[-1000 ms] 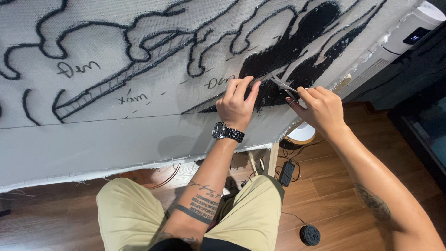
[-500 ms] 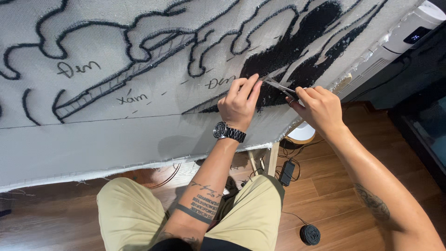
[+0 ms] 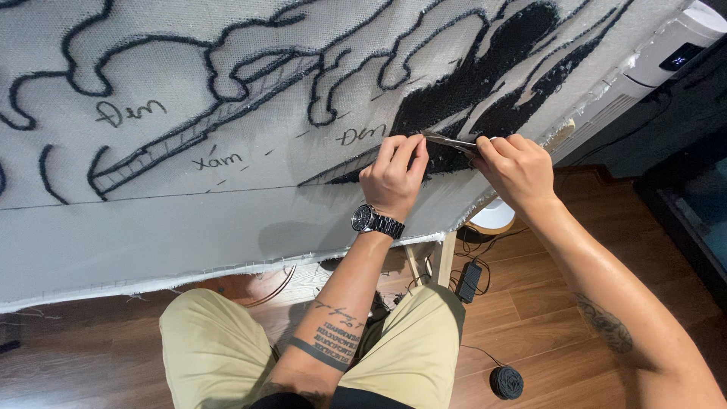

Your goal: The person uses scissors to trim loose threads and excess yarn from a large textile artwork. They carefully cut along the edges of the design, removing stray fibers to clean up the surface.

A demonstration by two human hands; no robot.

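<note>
Gripped in the right hand (image 3: 517,168) is a pair of scissors (image 3: 448,141), fingers closed around the handles, the thin metal blades pointing left and lying flat against the cloth (image 3: 227,220). Whether the blades are parted cannot be told. Left hand (image 3: 394,176), wearing a wristwatch (image 3: 376,223), presses bent fingers onto the cloth just beside the blade tips, at the edge of the black yarn patch (image 3: 469,83); it pins rather than encloses anything.

Cloth: stretched on a frame, right of centre, slanting over the person's knees. Judged taut but yielding, light, with a loose weave that could snag. Yarn pile judged soft and easily over-cut. Scissors judged stiff, light, sharp; best held at the handles. A ball of yarn (image 3: 506,382) lies on the floor (image 3: 530,318), near right.
</note>
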